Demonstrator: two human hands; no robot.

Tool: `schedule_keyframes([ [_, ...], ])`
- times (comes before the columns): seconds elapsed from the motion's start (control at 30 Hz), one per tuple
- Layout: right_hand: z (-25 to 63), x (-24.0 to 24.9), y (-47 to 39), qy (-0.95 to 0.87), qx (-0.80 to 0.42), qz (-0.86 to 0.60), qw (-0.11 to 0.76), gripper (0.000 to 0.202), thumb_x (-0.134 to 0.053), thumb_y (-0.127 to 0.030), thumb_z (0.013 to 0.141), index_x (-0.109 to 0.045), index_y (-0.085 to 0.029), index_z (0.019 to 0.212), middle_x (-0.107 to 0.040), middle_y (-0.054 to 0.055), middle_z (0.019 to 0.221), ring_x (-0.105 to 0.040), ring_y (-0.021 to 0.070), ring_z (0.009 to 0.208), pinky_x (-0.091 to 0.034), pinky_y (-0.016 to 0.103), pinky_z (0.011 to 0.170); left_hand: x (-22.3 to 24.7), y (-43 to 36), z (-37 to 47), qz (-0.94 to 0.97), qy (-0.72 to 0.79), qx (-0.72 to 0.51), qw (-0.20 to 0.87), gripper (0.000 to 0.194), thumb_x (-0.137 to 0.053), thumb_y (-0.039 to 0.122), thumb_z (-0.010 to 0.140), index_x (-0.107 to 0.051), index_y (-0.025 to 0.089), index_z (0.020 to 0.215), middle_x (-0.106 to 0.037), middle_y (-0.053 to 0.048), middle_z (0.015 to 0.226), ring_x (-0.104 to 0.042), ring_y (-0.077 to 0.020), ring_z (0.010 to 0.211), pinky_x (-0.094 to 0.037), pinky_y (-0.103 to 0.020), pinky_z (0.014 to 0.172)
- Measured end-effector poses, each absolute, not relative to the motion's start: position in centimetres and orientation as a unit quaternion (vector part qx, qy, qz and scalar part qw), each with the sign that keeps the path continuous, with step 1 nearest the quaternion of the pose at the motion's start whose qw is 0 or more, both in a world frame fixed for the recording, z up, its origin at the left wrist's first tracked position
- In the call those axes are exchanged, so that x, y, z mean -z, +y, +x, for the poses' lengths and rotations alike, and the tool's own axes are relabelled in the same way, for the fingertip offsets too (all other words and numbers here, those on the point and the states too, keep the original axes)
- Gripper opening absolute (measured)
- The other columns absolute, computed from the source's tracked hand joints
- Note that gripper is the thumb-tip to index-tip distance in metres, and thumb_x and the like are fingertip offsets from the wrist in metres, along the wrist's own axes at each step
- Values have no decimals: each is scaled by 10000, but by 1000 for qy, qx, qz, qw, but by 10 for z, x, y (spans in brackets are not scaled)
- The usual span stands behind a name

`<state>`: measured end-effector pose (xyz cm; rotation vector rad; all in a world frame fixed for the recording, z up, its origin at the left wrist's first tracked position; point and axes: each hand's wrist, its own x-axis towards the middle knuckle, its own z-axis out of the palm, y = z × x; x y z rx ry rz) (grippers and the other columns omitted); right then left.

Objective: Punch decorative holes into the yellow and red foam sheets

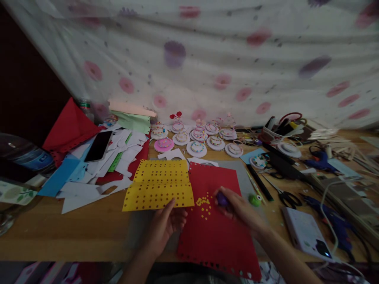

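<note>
My left hand [166, 225] grips the near edge of a yellow sheet [160, 190], thumb on top and fingers curled beneath. Rows of small punched holes cover that sheet, which has a crease across its middle. My right hand [237, 207] is closed round a small purple craft punch [222, 199], above a red sheet [220, 244] with holes along its near and far edges. Small yellow flower-shaped cut-outs [204, 203] lie scattered on the red sheet, just left of the punch. A green craft punch [255, 200] stands right of my right hand.
Several beaded rings on white discs [197, 148] stand along the back. Paper scraps [118, 152], a phone [98, 146] and a bottle [25, 154] are at left. On the right lie scissors [288, 197], glue guns [328, 223], a white device [304, 232] and a cable.
</note>
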<state>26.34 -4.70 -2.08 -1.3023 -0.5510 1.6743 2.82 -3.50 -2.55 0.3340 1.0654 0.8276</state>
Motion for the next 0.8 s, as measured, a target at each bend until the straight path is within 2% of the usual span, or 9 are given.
schedule_keyframes([
  [0.17,236,14,-74,-220,-736,-444,462,303,-712,-460,749,-693,-208,917,-618,20,890,-560,136,772,-468,227,674,24,-26,42,212,478,-427,738,212,-753,317,723,-637,140,726,-649,-8,571,-551,-91,475,-420,-184,452],
  [0.3,218,11,-83,-283,-705,-456,464,336,-776,-397,714,-677,-253,1000,-612,-8,863,-547,130,751,-448,242,698,17,-34,42,382,512,-448,625,304,-691,447,765,-646,178,630,-641,-21,571,-572,-140,513,-458,-247,505],
  [0.33,214,11,-83,-298,-696,-461,463,346,-794,-386,695,-675,-255,993,-617,-13,845,-546,131,747,-441,244,700,16,-36,41,428,523,-446,586,307,-672,459,777,-653,190,630,-649,-28,590,-592,-162,544,-487,-277,556],
  [0.4,207,10,-81,-314,-680,-470,467,344,-835,-354,641,-679,-249,928,-633,-16,824,-557,143,764,-436,252,725,15,-40,39,494,542,-449,510,245,-669,448,779,-680,213,711,-685,-45,695,-647,-218,699,-515,-357,757],
  [0.5,200,7,-75,-317,-665,-481,475,339,-847,-350,612,-679,-239,884,-664,2,869,-580,177,831,-438,281,778,17,-43,37,535,552,-460,444,226,-710,403,749,-686,238,903,-705,-66,933,-607,-279,1047,-354,-450,1047],
  [0.57,197,8,-71,-323,-662,-480,476,349,-831,-375,630,-677,-229,907,-669,15,889,-583,187,840,-440,293,781,19,-40,38,525,549,-463,457,251,-728,384,734,-676,242,934,-694,-71,1006,-557,-284,1145,-297,-463,1089],
  [0.63,195,12,-69,-329,-656,-483,478,328,-800,-406,668,-667,-217,901,-656,14,857,-578,177,804,-439,288,749,19,-34,40,456,534,-484,522,236,-745,339,725,-668,236,922,-690,-60,988,-594,-255,1073,-373,-426,1031],
  [0.7,195,18,-67,-341,-644,-492,476,292,-755,-438,715,-644,-207,854,-620,-3,774,-560,160,737,-431,273,692,15,-24,41,334,493,-510,620,193,-742,283,734,-653,212,890,-684,-38,869,-642,-200,860,-488,-350,855],
  [0.8,193,26,-65,-383,-616,-505,467,282,-705,-455,757,-612,-206,851,-602,-3,756,-561,167,735,-435,279,684,3,-8,38,161,400,-502,750,73,-638,214,820,-623,147,795,-614,-9,677,-574,-109,585,-484,-231,583],
])
